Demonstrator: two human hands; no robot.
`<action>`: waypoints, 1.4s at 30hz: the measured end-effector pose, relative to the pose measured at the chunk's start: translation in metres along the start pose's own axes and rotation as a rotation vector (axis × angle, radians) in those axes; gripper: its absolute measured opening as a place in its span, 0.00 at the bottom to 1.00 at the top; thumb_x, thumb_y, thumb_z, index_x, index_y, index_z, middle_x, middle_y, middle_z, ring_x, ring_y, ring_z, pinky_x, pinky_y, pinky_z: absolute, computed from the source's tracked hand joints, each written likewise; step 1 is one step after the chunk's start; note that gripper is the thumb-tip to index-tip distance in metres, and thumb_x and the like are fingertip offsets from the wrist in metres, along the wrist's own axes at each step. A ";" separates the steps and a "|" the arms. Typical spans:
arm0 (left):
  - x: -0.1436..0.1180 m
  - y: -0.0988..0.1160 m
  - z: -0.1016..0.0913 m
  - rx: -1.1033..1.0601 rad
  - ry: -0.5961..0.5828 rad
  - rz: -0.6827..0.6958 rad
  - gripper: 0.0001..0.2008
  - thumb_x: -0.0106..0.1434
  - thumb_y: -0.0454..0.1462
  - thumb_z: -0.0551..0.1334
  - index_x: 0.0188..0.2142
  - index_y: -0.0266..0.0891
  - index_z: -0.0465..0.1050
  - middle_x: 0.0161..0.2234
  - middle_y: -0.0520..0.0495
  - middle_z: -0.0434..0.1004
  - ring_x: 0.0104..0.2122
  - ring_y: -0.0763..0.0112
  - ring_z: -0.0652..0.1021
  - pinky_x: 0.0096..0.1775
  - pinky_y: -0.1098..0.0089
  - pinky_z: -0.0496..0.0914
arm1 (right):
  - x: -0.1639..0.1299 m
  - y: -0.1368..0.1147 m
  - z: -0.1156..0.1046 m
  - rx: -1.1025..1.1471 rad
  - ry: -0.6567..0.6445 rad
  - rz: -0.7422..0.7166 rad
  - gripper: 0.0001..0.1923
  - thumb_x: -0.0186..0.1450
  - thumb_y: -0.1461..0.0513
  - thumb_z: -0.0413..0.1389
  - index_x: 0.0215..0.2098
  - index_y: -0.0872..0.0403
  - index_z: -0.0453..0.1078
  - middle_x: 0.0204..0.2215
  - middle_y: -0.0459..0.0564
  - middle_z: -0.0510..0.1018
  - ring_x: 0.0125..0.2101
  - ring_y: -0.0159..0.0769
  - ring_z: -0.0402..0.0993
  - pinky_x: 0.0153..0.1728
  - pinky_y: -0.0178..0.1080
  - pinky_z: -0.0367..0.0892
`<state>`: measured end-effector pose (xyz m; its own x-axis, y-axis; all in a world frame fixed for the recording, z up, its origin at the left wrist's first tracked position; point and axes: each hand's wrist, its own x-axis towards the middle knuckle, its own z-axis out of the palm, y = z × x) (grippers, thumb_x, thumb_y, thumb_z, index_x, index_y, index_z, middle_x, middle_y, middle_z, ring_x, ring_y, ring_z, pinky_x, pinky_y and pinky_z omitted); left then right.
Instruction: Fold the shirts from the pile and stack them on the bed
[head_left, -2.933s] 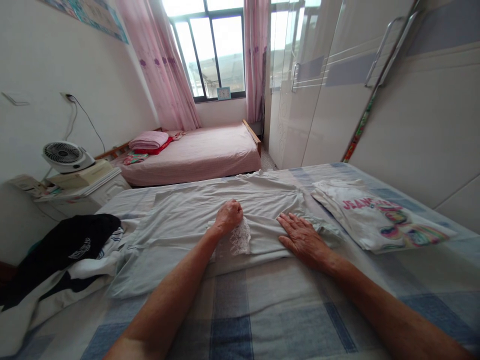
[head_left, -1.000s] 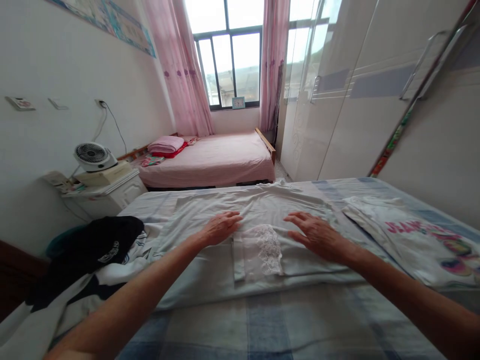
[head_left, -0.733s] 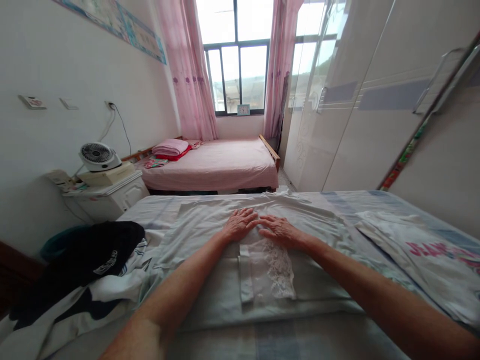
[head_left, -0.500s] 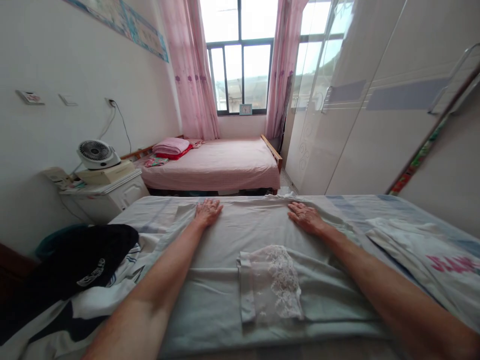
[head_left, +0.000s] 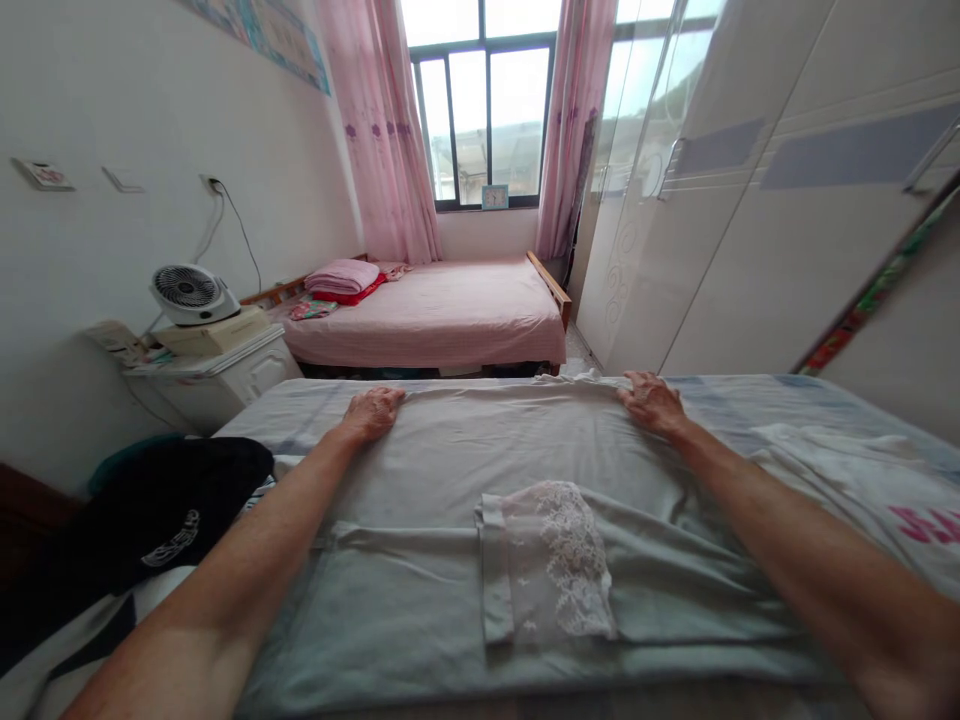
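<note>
A pale grey-green garment [head_left: 420, 580] lies spread on the nearer bed [head_left: 727, 400]. A lace-trimmed part [head_left: 574, 560], perhaps a sleeve end, is folded flat over its middle. At the garment's far left corner, my left hand [head_left: 373, 412] has its fingers closed on the cloth. My right hand [head_left: 651, 402] grips the far right edge, its fingers bent around the fabric. The cloth between both hands is stretched fairly straight, with small bunched ruffles near the right hand. My fingertips are partly hidden by the cloth.
Dark clothing [head_left: 202, 500] is heaped at the left, and a white shirt with pink letters [head_left: 862, 480] lies at the right. Beyond stand a pink-covered bed [head_left: 450, 310], a cabinet [head_left: 232, 385] bearing a fan [head_left: 191, 292], and a tall wardrobe [head_left: 720, 230].
My hands have moved apart, outward to the garment's far corners. Flat with fingers stretched out before, they are now closed on the cloth. The camera view has tilted slightly down.
</note>
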<state>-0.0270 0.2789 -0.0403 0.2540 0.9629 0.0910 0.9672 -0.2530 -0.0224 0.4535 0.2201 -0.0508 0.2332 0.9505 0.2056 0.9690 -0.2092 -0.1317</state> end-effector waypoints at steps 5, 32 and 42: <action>0.006 -0.008 -0.007 0.030 -0.058 -0.036 0.26 0.51 0.27 0.56 0.50 0.42 0.70 0.51 0.42 0.73 0.49 0.58 0.73 0.48 0.63 0.67 | 0.017 0.001 0.000 -0.005 -0.121 -0.042 0.29 0.60 0.61 0.49 0.60 0.61 0.61 0.54 0.62 0.70 0.52 0.44 0.66 0.48 0.39 0.60; -0.058 -0.024 -0.041 0.073 0.289 0.011 0.10 0.61 0.34 0.53 0.36 0.40 0.73 0.37 0.44 0.72 0.40 0.63 0.74 0.38 0.69 0.68 | -0.018 -0.002 -0.034 0.144 0.107 -0.035 0.25 0.58 0.63 0.49 0.54 0.57 0.63 0.49 0.59 0.73 0.47 0.44 0.70 0.44 0.40 0.64; -0.070 -0.019 -0.043 0.106 0.474 0.147 0.10 0.64 0.36 0.51 0.39 0.40 0.70 0.38 0.45 0.73 0.40 0.62 0.75 0.37 0.67 0.67 | -0.018 -0.020 -0.021 0.158 0.004 0.078 0.26 0.63 0.53 0.48 0.57 0.52 0.63 0.55 0.59 0.69 0.54 0.49 0.64 0.49 0.52 0.61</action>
<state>-0.0627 0.2124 -0.0033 0.3831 0.7631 0.5205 0.9222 -0.3484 -0.1679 0.4321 0.2023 -0.0319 0.3079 0.9316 0.1929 0.9230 -0.2433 -0.2982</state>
